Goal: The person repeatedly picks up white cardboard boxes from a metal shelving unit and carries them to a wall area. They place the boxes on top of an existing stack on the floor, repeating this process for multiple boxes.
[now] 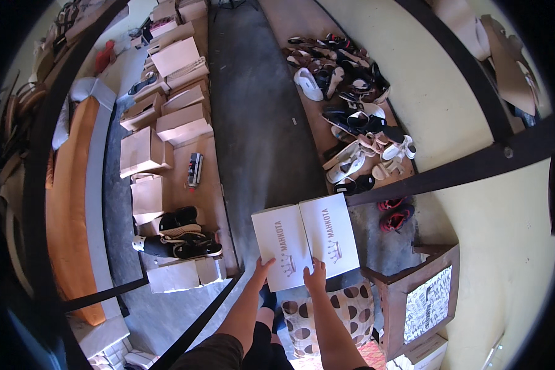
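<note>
- Landmark: dotted cushion [297,327], below the hands.
- Far left of cushion: brown cardboard boxes [185,126] in a row, black shoes [194,243] at the near end.
- Just beyond cushion's left side: left hand [265,270] grasping the near left edge of the left white box [282,243]. Best kept firm here, I judge, to stop that side dipping.
- Beyond cushion's middle: right hand [315,275] at the near end of the seam. Whether it grips or only rests there, cannot tell. Steady inward pressure should keep the seam from parting.
- Beyond cushion's right side: right white box [330,237], alongside the left one. Its outer edge has no hand on it; keep it level.
- Right of cushion: wooden crate [396,314] near that outer edge; worth leaving clearance.
- Hidden, left to right: left fingertips under the box, whatever supports both boxes, their contents.
- Cushion itself partly covered by the right forearm [330,324].
</note>
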A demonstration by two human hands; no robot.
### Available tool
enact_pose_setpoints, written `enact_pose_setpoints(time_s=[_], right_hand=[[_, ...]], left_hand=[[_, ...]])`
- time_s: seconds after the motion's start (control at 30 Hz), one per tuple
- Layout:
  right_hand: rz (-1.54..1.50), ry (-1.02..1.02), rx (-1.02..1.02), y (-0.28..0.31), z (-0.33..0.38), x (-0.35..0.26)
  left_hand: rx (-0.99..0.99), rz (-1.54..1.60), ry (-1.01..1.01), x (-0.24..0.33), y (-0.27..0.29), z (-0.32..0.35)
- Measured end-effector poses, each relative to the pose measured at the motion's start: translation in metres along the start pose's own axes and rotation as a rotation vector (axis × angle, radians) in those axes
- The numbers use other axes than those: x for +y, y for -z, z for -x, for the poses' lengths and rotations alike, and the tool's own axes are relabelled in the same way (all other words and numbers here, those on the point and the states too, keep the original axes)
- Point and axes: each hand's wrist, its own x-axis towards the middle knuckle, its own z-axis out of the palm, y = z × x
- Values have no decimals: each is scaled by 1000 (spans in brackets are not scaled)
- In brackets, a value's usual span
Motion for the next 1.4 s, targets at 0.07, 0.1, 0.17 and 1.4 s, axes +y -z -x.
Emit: enact_pose_setpoints(time_s=[0.07,0.1,0.17,1.4], right_hand=[[-63,-7,9,-4,2,11],[-95,-12,15,-5,2,14],[-80,-56,-74,-3,3,-8],[-892,139,-341,283,325,-82]], left_hand=[[-15,37,-2,-1,-2,2],[-22,54,-4,-2,-3,2],[30,98,-145,-22,16,-15],[-613,-195,-329,-27,8,367]])
